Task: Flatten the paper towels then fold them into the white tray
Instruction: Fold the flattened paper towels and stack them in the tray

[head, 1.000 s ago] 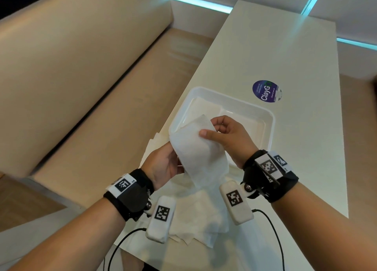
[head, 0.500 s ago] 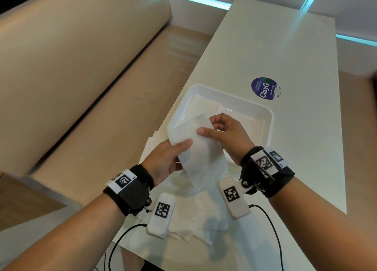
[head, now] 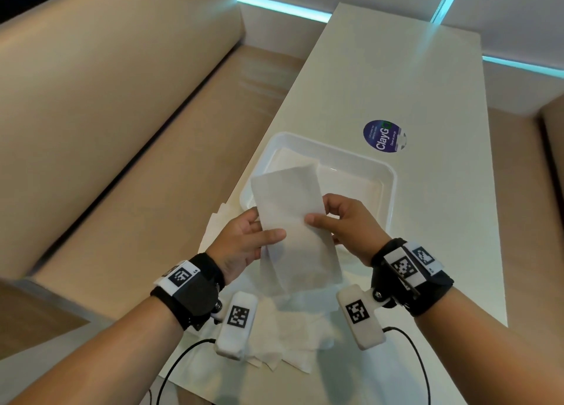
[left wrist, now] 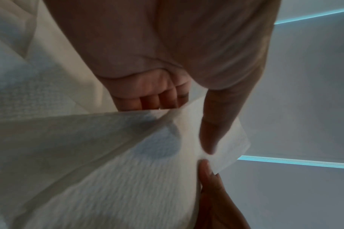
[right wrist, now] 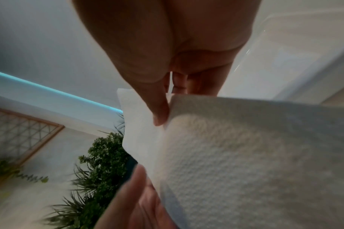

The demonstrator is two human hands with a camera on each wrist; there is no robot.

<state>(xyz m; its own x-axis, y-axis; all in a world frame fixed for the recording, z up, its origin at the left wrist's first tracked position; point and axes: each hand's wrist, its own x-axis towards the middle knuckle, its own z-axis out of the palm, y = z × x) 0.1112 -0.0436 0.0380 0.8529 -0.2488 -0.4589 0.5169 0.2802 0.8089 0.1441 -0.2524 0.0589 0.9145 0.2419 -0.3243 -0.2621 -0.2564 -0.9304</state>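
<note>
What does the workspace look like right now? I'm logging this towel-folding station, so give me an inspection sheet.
Surface: white table, round ClayG sticker on it.
Job's things: folded paper towel held above the white tray; loose paper towels on the table beneath the wrists.
Clutter: nothing seen.
Grippers: left hand and right hand each pinch a side edge of the towel.
Cables: black wrist-camera cables hang off the near edge.
Surroundings: beige bench, plants.
</note>
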